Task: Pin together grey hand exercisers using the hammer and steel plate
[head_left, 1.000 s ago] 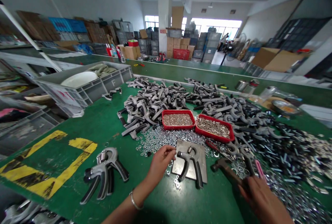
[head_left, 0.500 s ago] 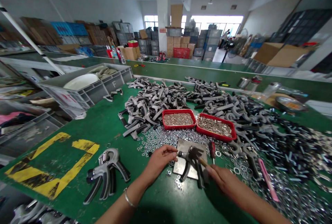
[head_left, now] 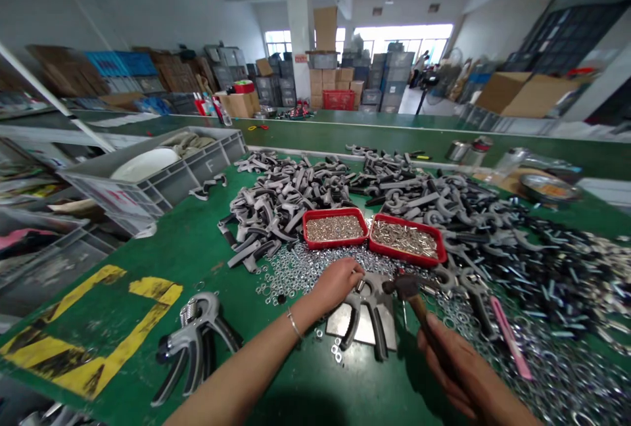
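A hand grip strengthener (head_left: 377, 331) with grey and black handles lies spread on a flat metal plate (head_left: 387, 298). My left hand (head_left: 338, 284) is at its top end, thumb and fingers pinched together; what lies between the fingertips is too small to make out. Wrapped round a wooden handle, my right hand (head_left: 456, 363) holds a hammer (head_left: 407, 286). The hammer's head is raised just right of the strengthener, apart from it. Behind it, a screwdriver (head_left: 405, 311) is partly hidden. Assembled hand grip strengtheners (head_left: 197, 334) with coiled springs rest at the left.
Two red trays hold small metal parts (head_left: 335, 243) and pins (head_left: 409, 256). Loose nuts (head_left: 286, 275) lie around the plate. Grey handle parts (head_left: 276, 206) are heaped behind. A pink strip-like tool (head_left: 511, 340) lies at the right; a grey crate (head_left: 197, 166) stands at the left.
The hammer has lifted off the strengthener and swung right with my right hand. My left hand has moved up and right to the strengthener's top. The view has shifted slightly.
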Demonstrator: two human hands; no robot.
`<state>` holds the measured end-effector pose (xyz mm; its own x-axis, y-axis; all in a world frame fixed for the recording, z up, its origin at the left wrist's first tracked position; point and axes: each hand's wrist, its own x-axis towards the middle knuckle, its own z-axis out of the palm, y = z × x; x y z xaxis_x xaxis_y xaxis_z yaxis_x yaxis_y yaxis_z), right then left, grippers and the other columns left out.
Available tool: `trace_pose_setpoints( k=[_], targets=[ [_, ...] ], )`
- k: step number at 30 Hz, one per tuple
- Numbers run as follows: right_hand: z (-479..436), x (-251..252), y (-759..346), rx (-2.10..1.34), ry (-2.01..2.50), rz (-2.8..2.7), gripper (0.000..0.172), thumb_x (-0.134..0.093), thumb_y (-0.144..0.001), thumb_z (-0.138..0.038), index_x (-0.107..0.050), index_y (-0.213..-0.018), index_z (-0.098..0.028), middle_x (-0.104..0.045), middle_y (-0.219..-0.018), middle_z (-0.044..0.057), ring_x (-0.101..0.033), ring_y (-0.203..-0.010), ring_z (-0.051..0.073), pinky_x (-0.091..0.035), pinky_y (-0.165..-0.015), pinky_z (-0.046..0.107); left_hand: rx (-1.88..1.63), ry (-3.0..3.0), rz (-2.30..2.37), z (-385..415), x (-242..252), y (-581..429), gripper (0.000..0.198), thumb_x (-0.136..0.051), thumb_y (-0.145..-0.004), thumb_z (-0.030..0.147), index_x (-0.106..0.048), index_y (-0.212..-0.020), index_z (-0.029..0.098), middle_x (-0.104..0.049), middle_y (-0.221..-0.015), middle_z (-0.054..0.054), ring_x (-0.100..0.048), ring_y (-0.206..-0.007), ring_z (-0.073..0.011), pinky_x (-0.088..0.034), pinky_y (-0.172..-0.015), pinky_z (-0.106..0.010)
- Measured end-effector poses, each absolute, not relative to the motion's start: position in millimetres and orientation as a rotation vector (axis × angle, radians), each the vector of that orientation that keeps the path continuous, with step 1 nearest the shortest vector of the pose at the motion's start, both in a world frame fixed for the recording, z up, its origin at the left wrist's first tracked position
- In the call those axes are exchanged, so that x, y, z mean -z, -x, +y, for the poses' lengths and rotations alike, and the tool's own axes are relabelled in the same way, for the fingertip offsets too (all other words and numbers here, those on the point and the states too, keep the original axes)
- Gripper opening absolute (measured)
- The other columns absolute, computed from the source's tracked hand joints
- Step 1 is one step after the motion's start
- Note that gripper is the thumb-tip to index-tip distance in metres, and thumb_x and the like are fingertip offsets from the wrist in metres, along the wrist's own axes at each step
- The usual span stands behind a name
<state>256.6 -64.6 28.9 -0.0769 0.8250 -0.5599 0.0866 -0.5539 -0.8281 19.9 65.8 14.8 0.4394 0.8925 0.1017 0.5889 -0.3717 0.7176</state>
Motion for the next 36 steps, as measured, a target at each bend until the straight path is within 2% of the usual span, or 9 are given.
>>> trace_pose_setpoints(
  k=[7,15,17,20,24,27,29,33,36],
  targets=[
    [-85.2,-16.8,-250.1,-1.661,1.598,-0.709,0.062,-0.039,-0.085,-0.081,-0.055,-0.08,-0.021,-0.038,-0.042,-0.01,-0.018,-0.029,0.003,-0.02,-0.026,0.013,-0.501,-2.231,1.294,78.5,-3.8,-29.7,0.017,-0.052,-0.09,0.018,-0.069,-0.086,0.018,-0.07,-0.093,-0.004,-0.064,-0.091,-0.0196,-0.047,-0.083,-0.029],
    [-86.7,-11.4,-255.3,-1.702,1.579,-0.784,0.061,-0.036,-0.087,-0.079,-0.057,-0.084,-0.021,-0.035,-0.04,-0.011,-0.015,-0.029,0.003,-0.016,-0.027,0.015,-0.385,-2.452,1.35,73.7,-2.3,-36.0,0.017,-0.05,-0.094,0.018,-0.066,-0.089,0.017,-0.069,-0.091,-0.006,-0.064,-0.086,-0.0197,-0.048,-0.077,-0.03],
    [-87.0,-12.0,-258.6,-1.684,1.616,-0.874,0.059,-0.039,-0.085,-0.078,-0.057,-0.087,-0.022,-0.037,-0.041,-0.011,-0.019,-0.028,0.004,-0.017,-0.027,0.016,-0.361,-2.545,1.315,70.2,-0.7,-37.9,0.017,-0.049,-0.094,0.014,-0.065,-0.09,0.015,-0.067,-0.092,-0.008,-0.063,-0.089,-0.0222,-0.047,-0.082,-0.034],
    [-81.5,-19.3,-265.6,-1.594,1.656,-1.124,0.053,-0.044,-0.087,-0.074,-0.056,-0.092,-0.023,-0.05,-0.051,-0.008,-0.034,-0.032,0.007,-0.025,-0.03,0.018,-0.336,-2.675,1.208,66.2,3.8,-40.0,0.017,-0.048,-0.094,0.01,-0.064,-0.089,0.013,-0.066,-0.095,-0.011,-0.061,-0.095,-0.0253,-0.045,-0.091,-0.041],
    [-59.6,-41.7,-273.8,-1.434,1.608,-1.525,0.043,-0.038,-0.096,-0.061,-0.056,-0.093,-0.023,-0.06,-0.069,-0.002,-0.055,-0.054,0.014,-0.042,-0.047,0.024,-0.359,-2.736,1.181,63.9,8.3,-37.3,0.013,-0.049,-0.096,0.013,-0.063,-0.097,0.013,-0.065,-0.099,-0.011,-0.06,-0.097,-0.0255,-0.046,-0.092,-0.043],
    [-42.3,-66.3,-272.0,-1.201,1.613,-1.776,0.038,-0.034,-0.099,-0.054,-0.056,-0.091,-0.023,-0.06,-0.068,-0.001,-0.059,-0.066,0.018,-0.045,-0.063,0.029,-0.571,-2.663,1.336,55.4,5.9,-26.6,0.026,-0.054,-0.096,0.023,-0.054,-0.118,0.011,-0.059,-0.119,-0.015,-0.055,-0.112,-0.0279,-0.045,-0.098,-0.045],
    [-34.0,-81.3,-266.3,-1.075,1.59,-1.851,0.039,-0.031,-0.101,-0.052,-0.054,-0.087,-0.024,-0.059,-0.068,-0.001,-0.058,-0.064,0.018,-0.043,-0.064,0.03,-0.712,-2.584,1.397,43.9,1.8,-16.0,0.031,-0.053,-0.096,0.023,-0.05,-0.124,0.011,-0.055,-0.126,-0.016,-0.05,-0.119,-0.0276,-0.041,-0.104,-0.046],
    [-16.6,-85.0,-251.4,-0.843,1.605,-1.917,0.038,-0.027,-0.102,-0.049,-0.053,-0.09,-0.023,-0.064,-0.075,0.003,-0.06,-0.068,0.02,-0.042,-0.065,0.03,-0.563,-2.57,1.332,20.2,-6.6,1.1,0.023,-0.056,-0.092,0.02,-0.056,-0.114,0.016,-0.059,-0.117,-0.011,-0.052,-0.111,-0.0267,-0.041,-0.1,-0.045],
    [-1.0,-69.5,-243.2,-0.905,1.681,-2.091,0.033,-0.033,-0.1,-0.045,-0.056,-0.095,-0.022,-0.07,-0.084,0.008,-0.065,-0.076,0.024,-0.044,-0.07,0.032,-0.343,-2.618,1.34,14.9,-8.2,3.3,0.018,-0.061,-0.09,0.024,-0.062,-0.107,0.017,-0.062,-0.108,-0.009,-0.053,-0.105,-0.028,-0.043,-0.095,-0.046]
  ],
)
